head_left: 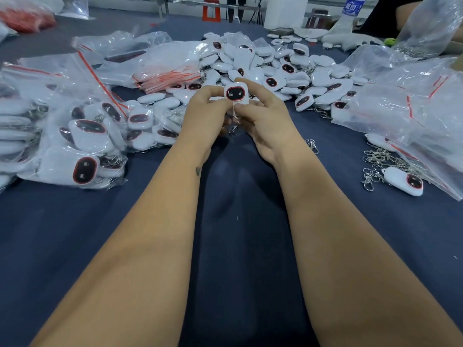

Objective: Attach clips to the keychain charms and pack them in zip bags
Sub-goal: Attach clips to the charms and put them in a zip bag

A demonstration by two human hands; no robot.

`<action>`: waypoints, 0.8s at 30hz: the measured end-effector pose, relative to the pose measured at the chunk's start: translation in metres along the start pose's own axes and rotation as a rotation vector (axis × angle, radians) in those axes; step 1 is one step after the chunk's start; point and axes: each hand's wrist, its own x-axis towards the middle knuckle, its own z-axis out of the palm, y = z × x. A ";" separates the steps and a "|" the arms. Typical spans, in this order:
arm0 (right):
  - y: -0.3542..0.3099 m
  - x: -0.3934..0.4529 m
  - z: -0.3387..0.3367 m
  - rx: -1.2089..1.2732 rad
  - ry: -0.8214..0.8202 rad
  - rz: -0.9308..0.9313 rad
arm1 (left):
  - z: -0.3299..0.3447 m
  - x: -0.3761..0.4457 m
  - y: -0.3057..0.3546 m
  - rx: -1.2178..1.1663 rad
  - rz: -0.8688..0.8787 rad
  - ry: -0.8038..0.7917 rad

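Two hands meet at table centre: the left hand and right hand both pinch a white rounded plastic charm with a red-ringed dark face, its metal clip dangling beneath. Clip attachment appears underway; bagging likely follows, needing an empty red-striped clear zip bag, far left.

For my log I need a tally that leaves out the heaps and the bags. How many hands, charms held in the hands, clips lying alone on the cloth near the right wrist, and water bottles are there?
Hands: 2, the left hand and the right hand
Held charm: 1
Lone clip: 1
Water bottle: 1
Total: 5
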 end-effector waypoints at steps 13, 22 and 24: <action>0.003 0.003 0.003 -0.168 0.080 0.081 | 0.000 0.000 0.000 -0.028 0.004 -0.032; 0.007 0.007 0.002 -0.198 0.095 0.063 | -0.001 -0.002 0.000 0.044 0.020 -0.104; 0.007 0.006 0.002 -0.191 0.081 0.061 | -0.001 -0.002 0.000 0.059 0.018 -0.097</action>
